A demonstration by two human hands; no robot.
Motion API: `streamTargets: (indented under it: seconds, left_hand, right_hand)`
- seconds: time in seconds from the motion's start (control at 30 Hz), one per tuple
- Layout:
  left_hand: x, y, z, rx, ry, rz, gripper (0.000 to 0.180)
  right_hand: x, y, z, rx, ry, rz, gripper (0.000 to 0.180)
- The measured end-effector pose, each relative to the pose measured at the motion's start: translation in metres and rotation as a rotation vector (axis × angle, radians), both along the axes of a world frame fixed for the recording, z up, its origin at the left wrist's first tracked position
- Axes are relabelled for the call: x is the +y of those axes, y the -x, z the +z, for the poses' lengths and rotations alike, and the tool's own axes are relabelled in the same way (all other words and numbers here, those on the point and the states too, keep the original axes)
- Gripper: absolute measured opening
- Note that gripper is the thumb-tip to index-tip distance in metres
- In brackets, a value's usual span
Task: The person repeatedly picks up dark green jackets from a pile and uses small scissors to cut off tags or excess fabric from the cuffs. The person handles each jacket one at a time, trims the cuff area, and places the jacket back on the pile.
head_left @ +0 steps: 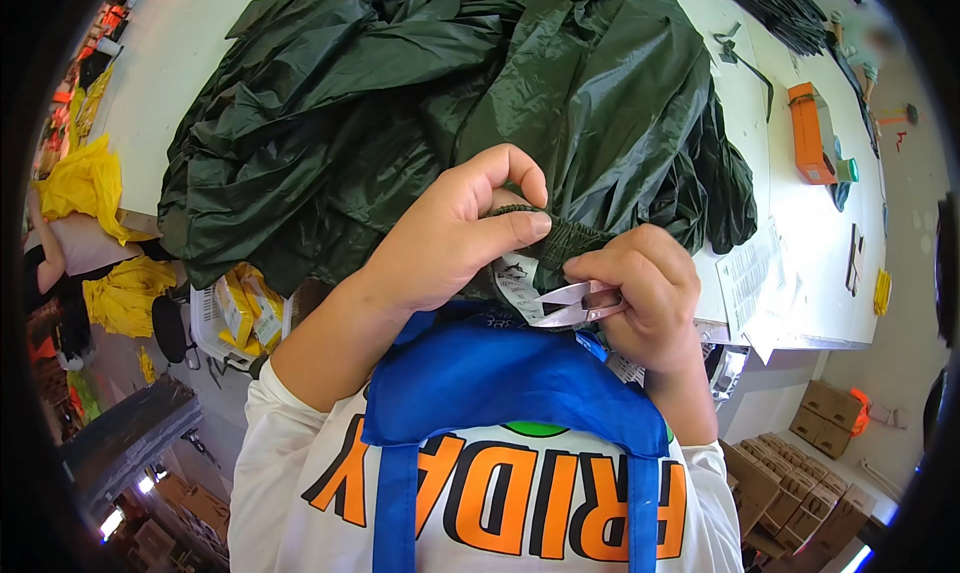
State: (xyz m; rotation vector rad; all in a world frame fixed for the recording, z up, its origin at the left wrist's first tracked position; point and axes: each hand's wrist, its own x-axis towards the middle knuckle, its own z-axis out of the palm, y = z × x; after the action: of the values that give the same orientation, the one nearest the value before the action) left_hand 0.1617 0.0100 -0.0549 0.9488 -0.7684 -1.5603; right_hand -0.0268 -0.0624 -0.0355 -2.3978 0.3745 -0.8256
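A dark green, shiny garment (400, 103) lies heaped in front of me, its gathered elastic waistband (575, 241) pulled toward my body. My left hand (435, 238) pinches the waistband between thumb and fingers. Just below that pinch hangs a white printed label (515, 281). Closed round a pair of metal thread snips (575, 305), my right hand (645, 293) is also at the waistband, thumb and forefinger against the fabric. The blades point left, beside the label, slightly apart at the tips. Part of the snips is hidden in my palm.
On the white table (185, 48), an orange box (810, 133) and printed sheets (750, 283) lie to the right. A white basket (215, 323) with yellow packets sits below its left edge. Yellow garments (85, 188) and another person's arm (45, 243) are farther left. Cardboard boxes (800, 493) stand lower right.
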Motion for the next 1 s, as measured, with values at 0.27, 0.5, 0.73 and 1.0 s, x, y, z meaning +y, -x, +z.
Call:
streamTargets:
  seconds: [0.27,0.5,0.73,1.0]
  left_hand:
    - [0.002,0.002,-0.001,0.091,-0.013,0.009,0.019]
    - [0.002,-0.002,-0.005,-0.033,-0.008,-0.019,0.019]
    - [0.001,0.000,-0.006,0.117,-0.005,0.075,0.017]
    - [-0.006,0.008,-0.005,0.266,-0.084,0.053,0.013]
  right_hand:
    - [0.007,0.002,-0.002,-0.115,-0.047,-0.238,0.019]
    - [-0.004,-0.001,-0.010,-0.066,-0.037,-0.190,0.019]
    - [-0.033,0.038,-0.023,-0.461,-0.429,-0.845,0.015]
    - [0.012,0.006,-0.003,-0.108,0.283,-0.217,0.024]
